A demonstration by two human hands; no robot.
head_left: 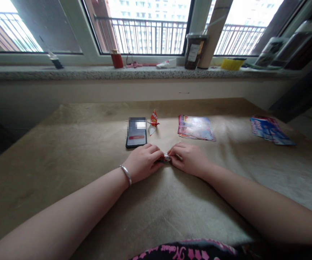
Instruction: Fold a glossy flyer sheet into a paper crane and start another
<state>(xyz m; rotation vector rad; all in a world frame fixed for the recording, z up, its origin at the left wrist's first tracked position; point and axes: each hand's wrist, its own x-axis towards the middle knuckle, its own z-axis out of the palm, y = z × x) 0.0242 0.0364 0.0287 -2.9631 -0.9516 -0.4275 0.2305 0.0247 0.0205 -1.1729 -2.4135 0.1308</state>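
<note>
My left hand (145,160), with a silver bangle at the wrist, and my right hand (189,157) meet over the middle of the table. Between their pinched fingertips is a small silvery folded piece (167,157), perhaps a wrapper; most of it is hidden by the fingers. Just beyond my left hand lies a dark phone (136,133) with its screen lit and partly blurred out. Beside the phone is an orange-red folded wrapper shape (154,118) with a pale pointed end. Past my right hand a stack of shiny red and blue printed sheets or wrappers (197,127) lies flat.
Farther right, blue and red printed packets or wrappers (272,130) are fanned out on the wooden table (50,155). Along the stone windowsill (145,73) stand a red container (117,59), a dark lidded jar (194,52), a cardboard tube (214,36) and a yellow item (232,64).
</note>
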